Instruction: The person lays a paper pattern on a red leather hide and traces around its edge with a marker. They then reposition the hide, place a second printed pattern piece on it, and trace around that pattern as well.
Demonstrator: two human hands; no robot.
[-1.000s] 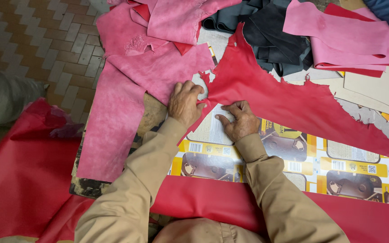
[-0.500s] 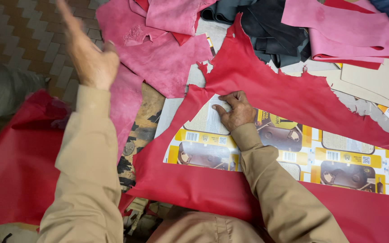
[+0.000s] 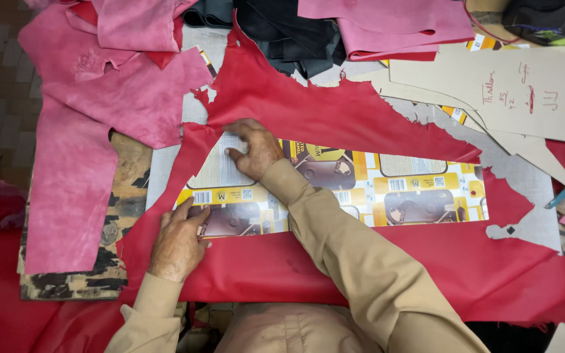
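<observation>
Pressing a printed cardboard pattern [image 3: 335, 189] flat on red leather [image 3: 335, 114] across the counter [image 3: 524, 176], left hand [image 3: 176, 243] and right hand [image 3: 251, 148] open-palmed, gripping nothing; best held firm, edges aligned, leather unwrinkled.

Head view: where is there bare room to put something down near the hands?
Little. A grey tabletop patch lies bare between the red sheet and the beige card. A narrow strip shows between pink hide and red sheet. The printed card right of the right hand is free. Top edge is piled with dark scraps. The left hand presses the card's lower corner.
</observation>
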